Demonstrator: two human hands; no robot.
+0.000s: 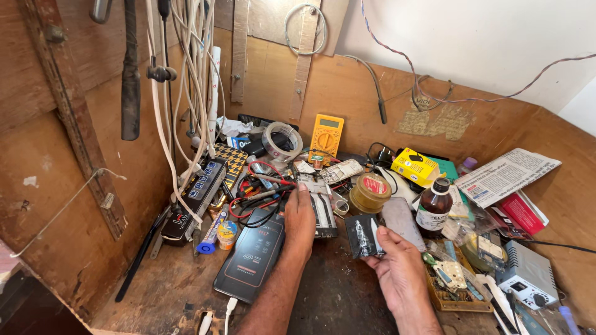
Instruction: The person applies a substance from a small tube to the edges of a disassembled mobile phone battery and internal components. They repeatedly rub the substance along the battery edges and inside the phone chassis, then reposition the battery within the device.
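At the far left of the wooden bench (155,291) a bundle of white cables (186,93) hangs down over a black power strip (195,198), and just right of it a black power bank (251,254) lies flat with a white cord plugged into its near end. The left hand (300,223) reaches forward beside the power bank, its fingers resting on an opened phone frame (323,208) amid red and black wires (261,192); whether those fingers pinch anything cannot be told from here. The right hand (397,263) holds a small dark foil pouch (363,236) clamped between thumb and fingers, raised just above the bench and near the frame. Behind sit a yellow multimeter (326,136), a tape roll (282,141) and a round tin (370,192), with a brown glass bottle (434,205) just right of the right hand. The risks look plain: a sweep of the right wrist could tip the bottle, and the loose wires could snag the left fingers and drag the frame off its place.
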